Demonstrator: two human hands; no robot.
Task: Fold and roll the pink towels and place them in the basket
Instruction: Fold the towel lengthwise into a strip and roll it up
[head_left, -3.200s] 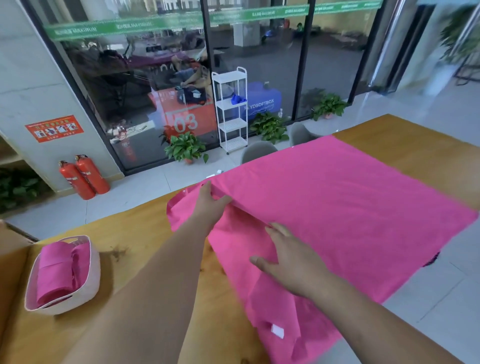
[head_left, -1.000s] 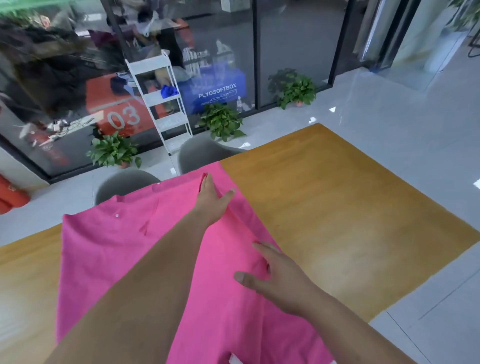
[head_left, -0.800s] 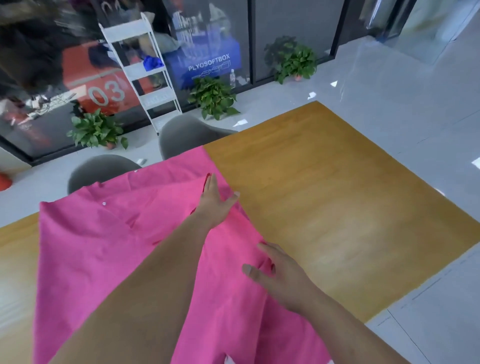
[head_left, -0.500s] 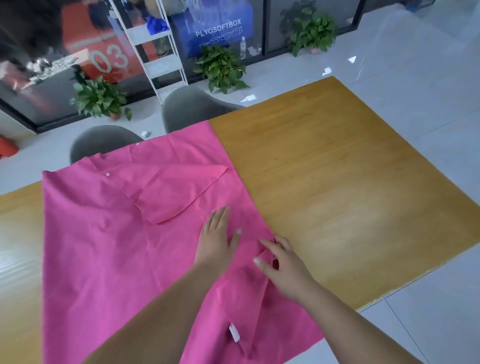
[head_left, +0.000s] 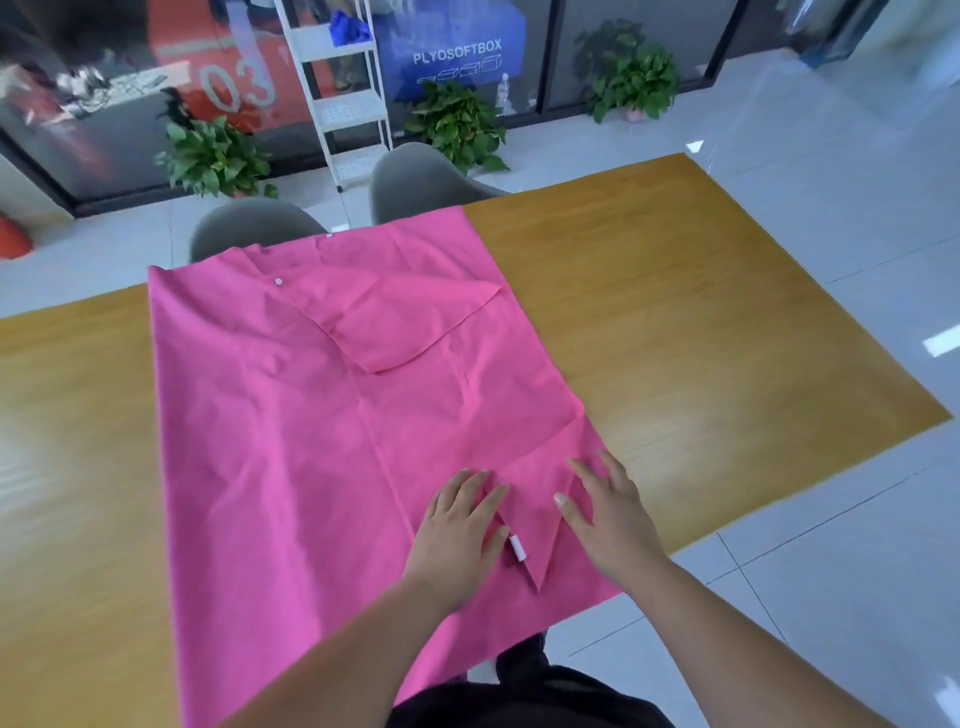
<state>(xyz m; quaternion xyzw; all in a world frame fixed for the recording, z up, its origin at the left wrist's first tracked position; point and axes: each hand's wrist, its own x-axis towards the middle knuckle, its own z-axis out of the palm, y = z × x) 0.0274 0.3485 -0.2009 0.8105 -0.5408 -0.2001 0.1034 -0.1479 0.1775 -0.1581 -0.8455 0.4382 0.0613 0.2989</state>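
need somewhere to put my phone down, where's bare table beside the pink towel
Bare table lies right of the pink towel, out to the table's edge, plus a strip on the left. Crowded: the towel's near right corner, under left hand and right hand.

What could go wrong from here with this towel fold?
The far flap lies doubled over on the pink towel; folding over it would likely give a lumpy, skewed roll.
The towel's near edge appears to hang past the table; it may slide off once the hands lift.
The left hand and right hand both press flat near one turned-in corner; the unheld left side could shift.
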